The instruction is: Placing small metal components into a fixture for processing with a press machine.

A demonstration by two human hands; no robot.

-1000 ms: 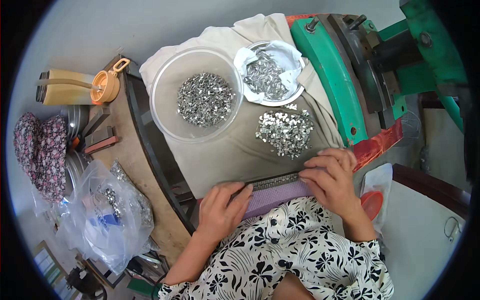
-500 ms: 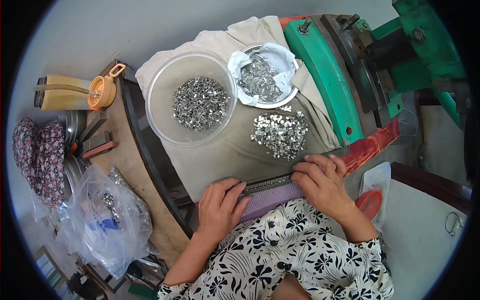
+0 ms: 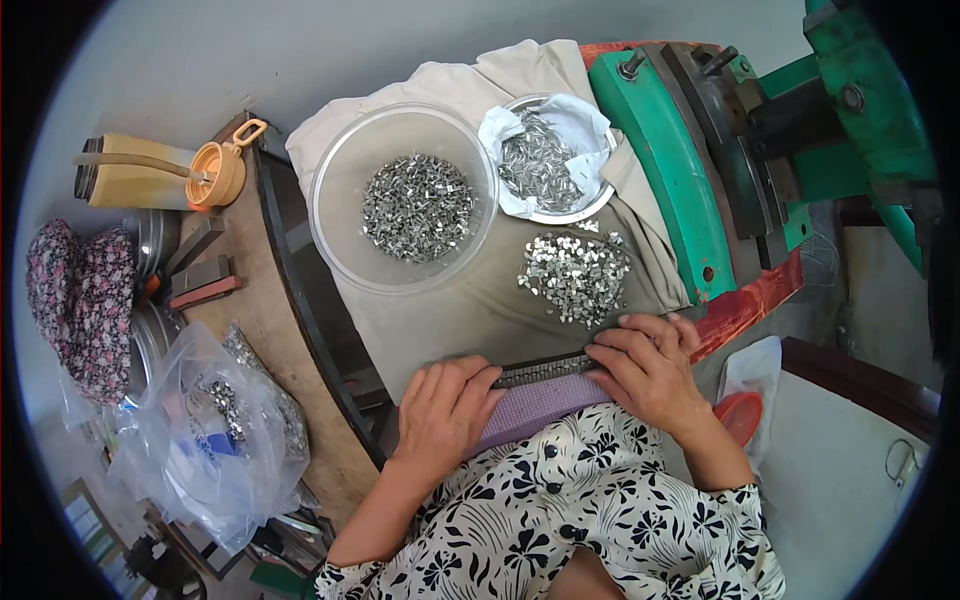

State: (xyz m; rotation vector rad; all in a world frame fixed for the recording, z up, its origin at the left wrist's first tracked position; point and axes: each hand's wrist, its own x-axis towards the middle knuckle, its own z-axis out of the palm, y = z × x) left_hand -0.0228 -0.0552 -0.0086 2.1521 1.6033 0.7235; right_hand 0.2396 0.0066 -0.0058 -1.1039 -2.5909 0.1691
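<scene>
A long dark bar (image 3: pixel 545 370), lined with a row of small metal pieces, lies crosswise in front of me at the near edge of the work surface. My left hand (image 3: pixel 440 410) closes around its left end, fingers bent over the top. At the other end, my right hand (image 3: pixel 650 370) grips it the same way. Both palms hide the bar's tips. Beneath it runs a purple textured pad (image 3: pixel 540 402), along my lap. Just beyond the right hand lies a loose pile of small flat shiny metal pieces (image 3: pixel 575 275) on a grey-beige cloth (image 3: pixel 400 325).
A clear plastic tub (image 3: pixel 322 240) of small metal bits stands far left on the cloth. Beside it is a lined metal bowl (image 3: pixel 575 214) of thin metal pins. A green machine (image 3: pixel 655 180) borders the right side. Clear plastic bags (image 3: pixel 190 470) lie left.
The whole view has shifted slightly, moving the surroundings to the right. Both hands stay at the bar's ends; the left thumb and fingers have drawn closer together.
</scene>
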